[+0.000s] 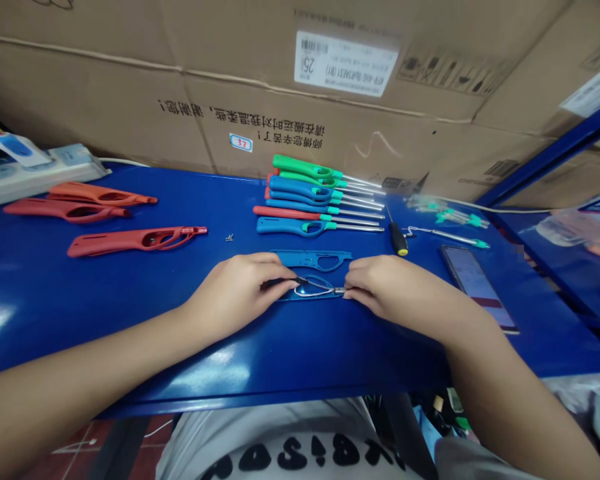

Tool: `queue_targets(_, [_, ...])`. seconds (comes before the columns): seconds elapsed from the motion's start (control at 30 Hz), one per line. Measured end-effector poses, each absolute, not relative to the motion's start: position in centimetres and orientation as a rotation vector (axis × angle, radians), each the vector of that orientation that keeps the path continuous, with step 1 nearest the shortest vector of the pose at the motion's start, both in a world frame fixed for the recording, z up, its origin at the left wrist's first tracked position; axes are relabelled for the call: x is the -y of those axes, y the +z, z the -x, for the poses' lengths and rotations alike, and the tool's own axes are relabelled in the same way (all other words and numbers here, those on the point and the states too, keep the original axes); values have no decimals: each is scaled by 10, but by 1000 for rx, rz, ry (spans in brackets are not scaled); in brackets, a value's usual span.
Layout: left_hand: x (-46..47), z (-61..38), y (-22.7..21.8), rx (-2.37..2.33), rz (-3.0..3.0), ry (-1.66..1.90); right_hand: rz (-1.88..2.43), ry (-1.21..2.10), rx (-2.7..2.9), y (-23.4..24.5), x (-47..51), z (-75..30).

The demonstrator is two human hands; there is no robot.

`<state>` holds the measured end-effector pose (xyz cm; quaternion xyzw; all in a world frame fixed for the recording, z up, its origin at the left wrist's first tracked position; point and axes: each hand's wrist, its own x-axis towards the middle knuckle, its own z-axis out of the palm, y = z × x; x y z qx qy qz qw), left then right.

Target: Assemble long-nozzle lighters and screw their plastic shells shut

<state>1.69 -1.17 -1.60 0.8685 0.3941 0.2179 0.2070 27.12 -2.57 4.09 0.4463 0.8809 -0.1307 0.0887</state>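
Observation:
A blue lighter shell half lies on the blue table, with white wires looping across its trigger opening. My left hand is at its left end, thumb and forefinger pinching a small dark part joined to the wires. At the other end, my right hand has its fingers closed around the end of a metal tube; most of that tube is hidden by the fingers. Just beyond both hands lies a second blue shell half, its hollow inside facing up.
Finished-looking lighters in green, blue and red are stacked at the back. Red and orange shells lie left, small screws nearby. Rightward are a screwdriver, a wired metal tube, bagged tubes and a phone. Cardboard stands behind.

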Motion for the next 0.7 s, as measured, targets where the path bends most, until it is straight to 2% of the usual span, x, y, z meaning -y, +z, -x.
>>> queue_targets(0.2, [10, -13, -14, -1085, -2429, 578, -1249, -546, -2714, 37, 19, -283])
queue_targets(0.53, [10, -12, -15, -1085, -2412, 606, -1236, -431, -2698, 31, 24, -274])
queue_targets(0.7, [11, -11, -11, -1114, -2402, 592, -1450, -787, -2726, 28, 18, -277])
